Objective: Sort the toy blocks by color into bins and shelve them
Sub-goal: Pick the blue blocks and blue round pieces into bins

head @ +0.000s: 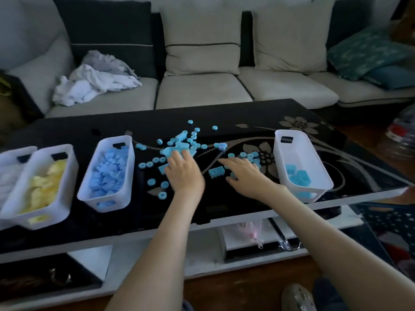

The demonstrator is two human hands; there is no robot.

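Several turquoise toy blocks and rings point(179, 142) lie scattered on the black glass table point(224, 203). My left hand point(183, 171) lies over the pile's near edge, its fingers curled onto blocks there. My right hand point(243, 175) lies flat on the table with fingers stretched leftward, next to a turquoise brick point(216, 171). A white bin point(314, 164) at the right holds a few turquoise blocks. Left of the pile, a white bin point(89, 180) is full of light blue blocks. Further left is a bin point(65, 194) of yellow blocks.
Another white bin point(13, 157) shows at the far left edge. A sofa point(202, 88) with cushions and crumpled cloths point(94, 84) stands behind the table. A lower shelf point(247, 241) under the table holds a box and plastic wrap.
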